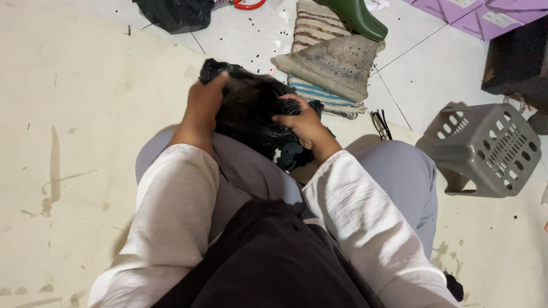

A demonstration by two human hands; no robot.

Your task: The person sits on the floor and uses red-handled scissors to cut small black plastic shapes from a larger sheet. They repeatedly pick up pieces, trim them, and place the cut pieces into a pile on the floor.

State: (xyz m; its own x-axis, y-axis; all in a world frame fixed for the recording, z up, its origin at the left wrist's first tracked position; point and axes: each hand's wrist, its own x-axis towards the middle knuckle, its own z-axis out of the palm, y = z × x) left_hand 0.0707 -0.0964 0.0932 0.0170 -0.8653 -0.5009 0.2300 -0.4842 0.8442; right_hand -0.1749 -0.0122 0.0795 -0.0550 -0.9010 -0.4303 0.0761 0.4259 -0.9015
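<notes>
While the black plastic bag (251, 111) rests on the lap of the seated person, both hands hold it from two sides. It lies over the grey trousers (399, 177), between the knees, and its crumpled top points away from the body toward the floor (85, 85). The left hand (202, 105) grips the left upper edge of the bag, with the fingers clenched into the plastic. The right hand (305, 125) grasps the right side, its fingers (288, 104) curled over a fold of the bag, and a bunched dark knot of plastic hangs just below this hand. White sleeves (171, 199) cover both arms, and a dark cloth (268, 262) lies over the body near the camera. Beyond the bag, a pile of striped folded cloths (314, 28) lies on the white tiles, with a stained grey cushion (334, 65) on top and a green boot (357, 17) above it. A pair of glasses (381, 124) lies on the floor just right of the pile. Further right stands a grey plastic stool (485, 148) on its side. Another black bag (174, 14) and a red-handled tool (248, 4) lie at the far edge, well apart.
</notes>
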